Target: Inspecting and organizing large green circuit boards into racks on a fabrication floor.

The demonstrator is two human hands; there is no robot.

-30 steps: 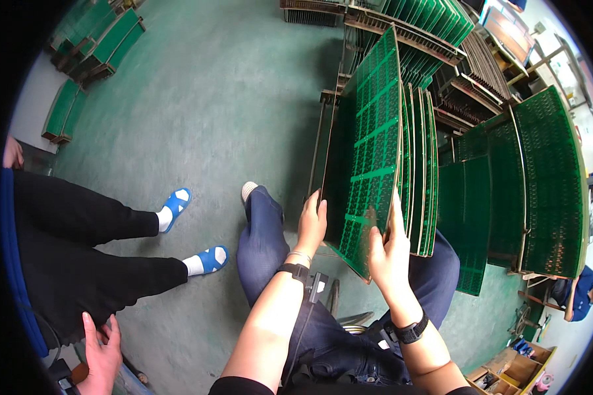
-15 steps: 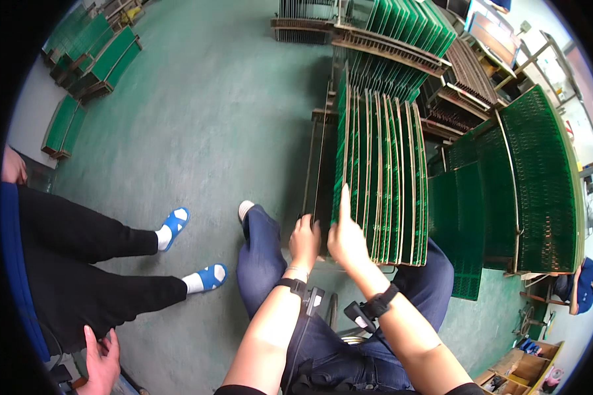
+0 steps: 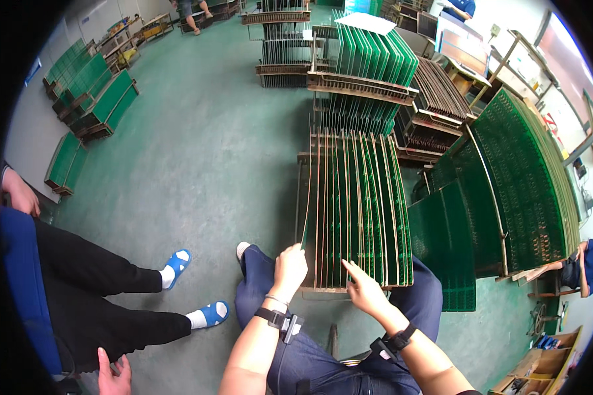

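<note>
In front of me stands a rack filled with a row of upright green circuit boards (image 3: 366, 210), their edges toward me. My left hand (image 3: 288, 268) is closed on the near edge of the leftmost board (image 3: 307, 207), which leans a little apart from the others. My right hand (image 3: 367, 290) is at the near edges of the middle boards. Its index finger is stretched out against them and the other fingers are partly curled; I see nothing held in it.
Large green panels (image 3: 517, 191) lean on a rack at my right. Beyond my rack stands another rack with boards (image 3: 375, 56). At the left a person in black trousers (image 3: 105, 276) and blue slippers stands close by. A wooden box (image 3: 540, 362) is at the lower right.
My left hand has gone from the rack's left side to the leftmost board. My right hand has left the board at the row's left end and moved right. The view has shifted.
</note>
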